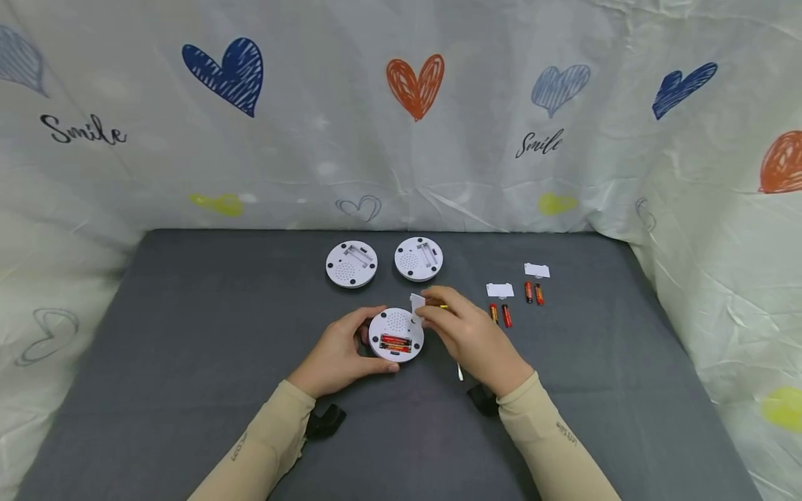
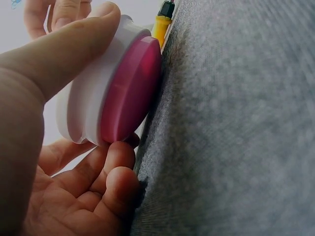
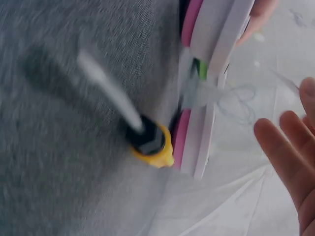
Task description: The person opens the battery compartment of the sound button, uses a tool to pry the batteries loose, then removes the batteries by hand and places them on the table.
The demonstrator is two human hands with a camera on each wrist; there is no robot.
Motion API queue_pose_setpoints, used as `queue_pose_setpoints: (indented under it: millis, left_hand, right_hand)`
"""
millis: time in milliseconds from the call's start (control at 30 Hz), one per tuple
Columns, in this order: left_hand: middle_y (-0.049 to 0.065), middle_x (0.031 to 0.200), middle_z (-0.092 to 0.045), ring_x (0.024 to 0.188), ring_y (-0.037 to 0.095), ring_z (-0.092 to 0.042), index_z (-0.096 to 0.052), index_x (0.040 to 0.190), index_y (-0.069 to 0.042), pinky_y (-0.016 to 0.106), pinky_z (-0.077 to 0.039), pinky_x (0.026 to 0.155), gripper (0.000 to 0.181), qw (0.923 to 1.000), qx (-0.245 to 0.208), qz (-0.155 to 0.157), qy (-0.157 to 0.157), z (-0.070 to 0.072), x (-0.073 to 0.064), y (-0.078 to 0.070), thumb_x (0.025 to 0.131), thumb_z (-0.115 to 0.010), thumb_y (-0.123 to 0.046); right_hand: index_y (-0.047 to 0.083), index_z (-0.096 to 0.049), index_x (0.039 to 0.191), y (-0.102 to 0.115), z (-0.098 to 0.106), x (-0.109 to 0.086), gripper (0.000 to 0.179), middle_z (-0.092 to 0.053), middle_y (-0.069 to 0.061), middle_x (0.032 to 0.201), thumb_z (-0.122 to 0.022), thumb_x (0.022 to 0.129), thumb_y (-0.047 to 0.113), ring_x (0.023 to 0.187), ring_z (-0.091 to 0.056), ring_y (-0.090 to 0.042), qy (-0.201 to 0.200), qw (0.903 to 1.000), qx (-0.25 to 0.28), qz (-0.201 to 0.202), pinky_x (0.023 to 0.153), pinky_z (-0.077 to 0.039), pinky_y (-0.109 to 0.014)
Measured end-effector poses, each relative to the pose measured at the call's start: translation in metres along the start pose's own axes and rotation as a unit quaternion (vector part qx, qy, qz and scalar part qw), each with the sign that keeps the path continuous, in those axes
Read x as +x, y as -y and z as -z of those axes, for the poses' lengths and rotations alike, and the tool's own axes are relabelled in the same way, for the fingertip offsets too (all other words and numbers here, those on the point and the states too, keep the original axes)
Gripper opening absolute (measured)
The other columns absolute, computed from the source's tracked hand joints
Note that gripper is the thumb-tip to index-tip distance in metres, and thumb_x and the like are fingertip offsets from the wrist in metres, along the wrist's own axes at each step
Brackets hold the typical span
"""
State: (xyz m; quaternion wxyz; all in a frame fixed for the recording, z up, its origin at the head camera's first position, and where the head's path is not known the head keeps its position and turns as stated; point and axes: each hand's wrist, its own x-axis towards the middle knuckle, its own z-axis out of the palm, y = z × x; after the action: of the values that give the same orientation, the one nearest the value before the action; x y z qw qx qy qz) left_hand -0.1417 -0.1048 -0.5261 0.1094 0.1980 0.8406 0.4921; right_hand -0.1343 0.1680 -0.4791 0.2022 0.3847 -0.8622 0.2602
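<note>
My left hand (image 1: pixel 338 353) grips a round white device (image 1: pixel 396 320) by its edge, thumb at the near side and fingers round the far side. Its perforated back faces up, with two red batteries (image 1: pixel 396 343) lying in the uncovered compartment. The left wrist view shows its pink underside (image 2: pixel 133 88) close to the cloth. Between thumb and fingers my right hand (image 1: pixel 473 337) pinches a small white battery cover (image 1: pixel 416 302), held upright at the device's upper right rim. Under this hand lies a screwdriver (image 3: pixel 150 140) with a yellow and black handle, mostly hidden in the head view.
Two similar round devices, one at left (image 1: pixel 351 264) and one at right (image 1: pixel 418 259), stand behind with vacant battery slots. Farther right lie two white covers, one nearer (image 1: pixel 500 290) and one farther (image 1: pixel 537 270), with several batteries (image 1: pixel 507 316). Grey cloth (image 1: pixel 207 334) covers the table; a printed curtain (image 1: pixel 326 90) hangs behind.
</note>
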Motion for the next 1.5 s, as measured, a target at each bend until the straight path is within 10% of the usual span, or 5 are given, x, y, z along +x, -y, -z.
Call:
queue_pose_setpoints:
  millis: [233, 533, 1100, 1267, 1500]
  left_hand:
    - [-0.001, 0.103, -0.061, 0.078, 0.019, -0.052, -0.058, 0.156, -0.013, 0.029, -0.046, 0.067, 0.094, 1.0, 0.001, 0.004, -0.001, 0.0, -0.002, 0.001, 0.076, -0.104, -0.032]
    - [-0.001, 0.103, -0.06, 0.082, 0.018, -0.052, -0.058, 0.156, -0.012, 0.029, -0.046, 0.069, 0.094, 1.0, 0.002, 0.002, -0.002, -0.002, -0.001, 0.001, 0.076, -0.104, -0.033]
    - [-0.001, 0.102, -0.061, 0.082, 0.019, -0.052, -0.058, 0.155, -0.01, 0.029, -0.046, 0.068, 0.095, 1.0, 0.003, 0.006, -0.002, -0.002, -0.001, 0.001, 0.075, -0.105, -0.031]
    - [-0.002, 0.103, -0.061, 0.086, 0.018, -0.053, -0.058, 0.155, -0.009, 0.029, -0.046, 0.071, 0.096, 1.0, 0.004, 0.004, -0.002, -0.002, -0.001, 0.001, 0.074, -0.105, -0.031]
    - [-0.001, 0.103, -0.061, 0.083, 0.018, -0.052, -0.058, 0.155, -0.009, 0.029, -0.046, 0.069, 0.095, 1.0, 0.004, 0.002, -0.002, -0.002, 0.0, -0.001, 0.075, -0.105, -0.031]
  right_hand:
    - [-0.002, -0.08, 0.119, -0.024, 0.017, -0.004, 0.028, -0.068, -0.017, 0.134, -0.086, 0.091, -0.005, 0.112, -0.072, -0.029, -0.07, 0.9972, -0.013, -0.023, 0.094, -0.061, -0.036]
    - [0.001, -0.084, 0.109, -0.067, 0.051, -0.041, 0.024, -0.075, -0.017, 0.122, -0.093, 0.087, 0.005, 0.105, -0.072, -0.035, -0.144, 0.9664, -0.092, -0.192, 0.083, -0.059, -0.049]
    - [0.003, -0.083, 0.106, -0.074, 0.072, -0.111, 0.016, -0.072, -0.016, 0.099, -0.086, 0.096, 0.016, 0.089, -0.067, -0.035, -0.036, 0.8896, -0.117, -0.44, 0.079, -0.053, -0.053]
    - [0.003, -0.083, 0.102, -0.077, 0.074, -0.12, 0.014, -0.063, -0.009, 0.083, -0.086, 0.095, 0.015, 0.075, -0.056, -0.027, 0.002, 0.8848, -0.109, -0.453, 0.067, -0.041, -0.042]
    - [0.003, -0.083, 0.102, -0.076, 0.077, -0.12, 0.014, -0.072, -0.018, 0.101, -0.085, 0.095, 0.015, 0.091, -0.067, -0.038, 0.026, 0.884, -0.109, -0.454, 0.081, -0.052, -0.058]
